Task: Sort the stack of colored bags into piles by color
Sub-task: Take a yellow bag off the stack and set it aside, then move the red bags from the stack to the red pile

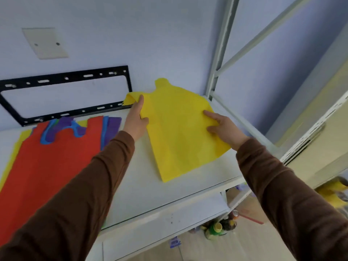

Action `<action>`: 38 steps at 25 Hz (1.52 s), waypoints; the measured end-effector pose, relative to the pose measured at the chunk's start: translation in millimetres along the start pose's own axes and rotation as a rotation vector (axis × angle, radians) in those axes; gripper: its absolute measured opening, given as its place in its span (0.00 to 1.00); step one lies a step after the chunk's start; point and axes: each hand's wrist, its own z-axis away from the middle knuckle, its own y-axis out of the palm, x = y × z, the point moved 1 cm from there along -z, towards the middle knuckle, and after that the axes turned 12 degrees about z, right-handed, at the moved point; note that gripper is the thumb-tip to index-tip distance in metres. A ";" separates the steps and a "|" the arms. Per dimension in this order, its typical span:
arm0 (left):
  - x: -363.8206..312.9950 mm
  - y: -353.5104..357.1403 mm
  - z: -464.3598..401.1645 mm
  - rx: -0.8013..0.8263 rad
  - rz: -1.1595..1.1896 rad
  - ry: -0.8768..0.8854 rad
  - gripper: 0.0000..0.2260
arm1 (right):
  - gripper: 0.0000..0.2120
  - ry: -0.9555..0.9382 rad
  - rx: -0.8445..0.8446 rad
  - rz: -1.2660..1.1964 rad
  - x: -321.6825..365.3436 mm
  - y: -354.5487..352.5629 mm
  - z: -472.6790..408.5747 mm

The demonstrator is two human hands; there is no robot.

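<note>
A yellow bag (177, 132) lies spread on the white shelf (143, 187) at the right, its handle end toward the wall. My left hand (136, 121) grips its left edge near a folded-over handle. My right hand (223, 129) pinches its right edge, thumb on top. At the left sits the stack of colored bags (47, 161): a red bag on top, with blue, purple and yellow ones showing beneath it.
A black metal bracket (64, 80) leans on the wall behind the stack. A white rack post (220, 53) rises at the shelf's right end. Bottles (218, 228) and a cardboard box (246, 208) stand on the floor below.
</note>
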 end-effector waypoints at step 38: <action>25.8 -129.4 114.3 -0.185 -0.577 0.086 0.15 | 0.14 -0.478 -0.068 0.223 93.7 154.0 22.4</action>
